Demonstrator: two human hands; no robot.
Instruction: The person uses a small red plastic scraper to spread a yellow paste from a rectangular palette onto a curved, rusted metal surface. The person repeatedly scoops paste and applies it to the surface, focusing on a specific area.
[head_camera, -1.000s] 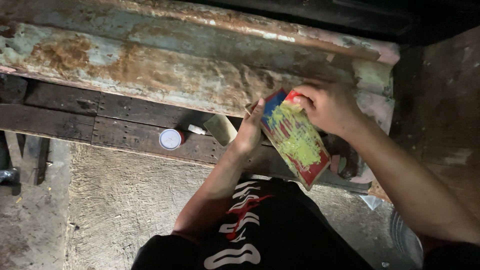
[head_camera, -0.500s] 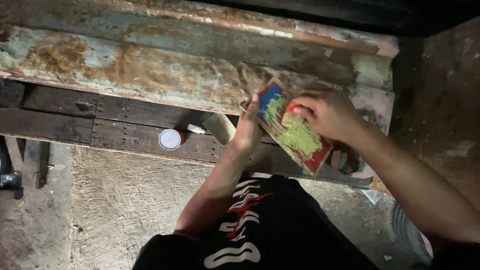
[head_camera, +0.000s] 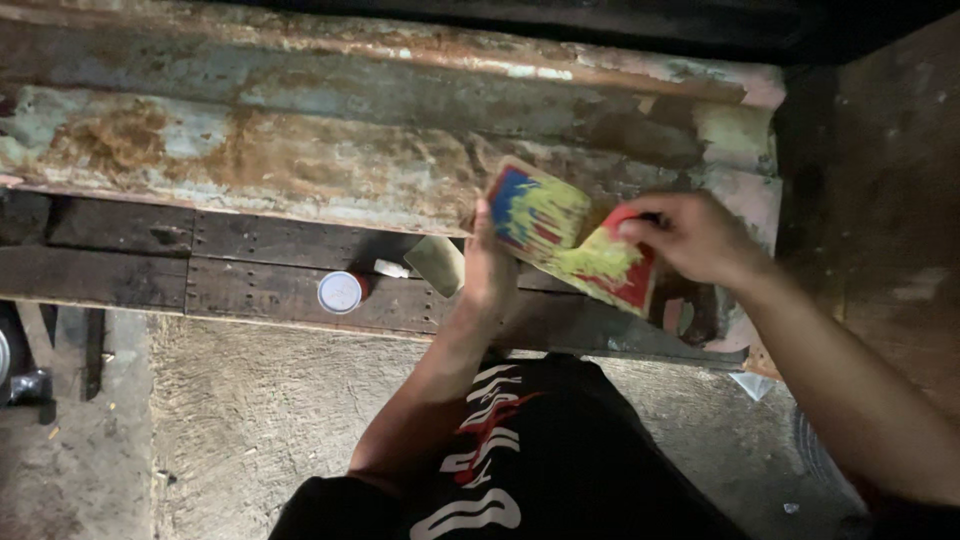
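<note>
Paint-smeared in blue, yellow and red, a flat rectangular board (head_camera: 570, 235) is held in the air between both hands, in front of a rusted, flaking metal beam (head_camera: 300, 160). Its long axis runs from upper left down to lower right, the blue end pointing up and left, the red end down and right, with its painted face tilted up toward the camera. The left hand (head_camera: 490, 265) is clasped on the board's lower left edge, thumb up against the blue corner. The right hand (head_camera: 690, 235) pinches the red end, fingers curled over the top edge. The board looks thin and stiff, its surface streaked and glossy with runny yellow. Below it lies a dark, worn wooden plank (head_camera: 230, 280) with rows of small holes; on it sit a small round white-lidded jar (head_camera: 341, 292) and, near the left hand, a pale flat scraper-like piece (head_camera: 435, 265). The floor (head_camera: 250, 420) below is rough grey concrete
</note>
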